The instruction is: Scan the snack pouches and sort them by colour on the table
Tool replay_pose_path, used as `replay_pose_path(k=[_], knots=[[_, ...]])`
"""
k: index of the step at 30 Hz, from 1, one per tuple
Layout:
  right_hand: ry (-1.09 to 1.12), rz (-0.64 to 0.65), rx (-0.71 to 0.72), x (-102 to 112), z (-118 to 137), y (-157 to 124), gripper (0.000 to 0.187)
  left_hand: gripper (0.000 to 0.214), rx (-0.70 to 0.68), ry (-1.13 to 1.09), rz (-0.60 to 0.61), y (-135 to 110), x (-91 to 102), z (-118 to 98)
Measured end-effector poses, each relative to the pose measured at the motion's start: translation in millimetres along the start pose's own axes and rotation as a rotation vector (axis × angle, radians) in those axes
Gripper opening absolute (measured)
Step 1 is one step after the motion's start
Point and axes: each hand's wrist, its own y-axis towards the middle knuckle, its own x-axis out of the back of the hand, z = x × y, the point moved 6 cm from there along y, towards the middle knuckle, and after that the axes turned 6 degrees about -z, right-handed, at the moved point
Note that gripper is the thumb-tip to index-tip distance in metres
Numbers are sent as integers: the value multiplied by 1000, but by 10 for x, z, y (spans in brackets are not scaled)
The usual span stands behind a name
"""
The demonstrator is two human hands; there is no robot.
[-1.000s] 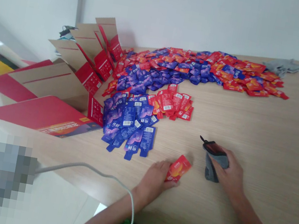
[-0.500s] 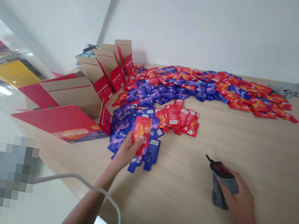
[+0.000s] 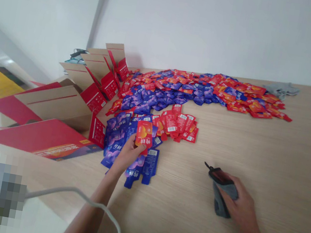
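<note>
My left hand pinches a flat red pouch with orange fruit printed on it, thumb on its lower front. The pouch is held over several blue-purple pouches spread on the table. Just right of it lies a small heap of red pouches, many with barcodes showing. My right hand is wrapped round a grey-and-black object, whose exact kind I cannot make out. A dark reddish face tops it, and a short black cord or tab sticks out at its upper left. It is over the bare wood, apart from the pouches.
A long pile of mixed red and blue pouches runs along the wall. Several open red cartons stand at left, flaps up. Grey cloth lies at the back right. A pale cable crosses the lower left, near my left forearm.
The whole view has shifted, so the table things sit farther left in the picture. Both hands keep their holds, with little visible movement over the table.
</note>
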Motion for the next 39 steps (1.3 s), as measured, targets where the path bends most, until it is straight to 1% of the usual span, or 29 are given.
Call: replay_pose_path(k=[3, 6, 8, 10, 12, 14, 17, 20, 24, 27, 31, 34, 35, 37, 39], knots=[[-3, 3, -2, 2, 24, 4, 44, 52, -36, -10, 147, 97, -305, -71], [3, -2, 9, 10, 52, 6, 41, 52, -75, -8, 252, 291, -639, -169], [14, -1, 14, 11, 62, 6, 39, 50, -104, -20, 275, 463, -848, -210], [26, 6, 16, 9, 65, 6, 38, 48, -127, -22, 272, 642, -1035, -197], [35, 17, 17, 5, 58, 10, 39, 48, -128, 0, 254, 796, -1184, -119], [36, 29, 17, -1, 45, 16, 41, 53, -129, 38, 223, 902, -1282, -15], [27, 43, 25, -7, 33, 26, 41, 68, -156, 99, 167, 975, -1344, 90], [28, 59, 44, -12, 45, 26, 40, 75, -208, 167, 123, 1021, -1346, 84], [22, 74, 52, -18, 59, 21, 40, 69, -282, 303, 60, 1105, -1285, 16], [18, 81, 59, -22, 57, 22, 40, 60, -327, 425, 43, 1105, -1222, 13], [16, 93, 52, -33, 15, 24, 42, 45, -389, 563, 32, 996, -1146, 10], [9, 96, 51, -43, -11, 21, 42, 33, -444, 638, 43, 860, -1149, -52], [12, 93, 51, -45, -11, 20, 42, 31, -467, 658, 52, 800, -1168, -85], [26, 89, 53, -42, 0, 20, 41, 35, -525, 694, 86, 651, -1244, -160], [43, 98, 53, -31, 22, 29, 42, 42, -600, 727, 144, 474, -1372, -230]])
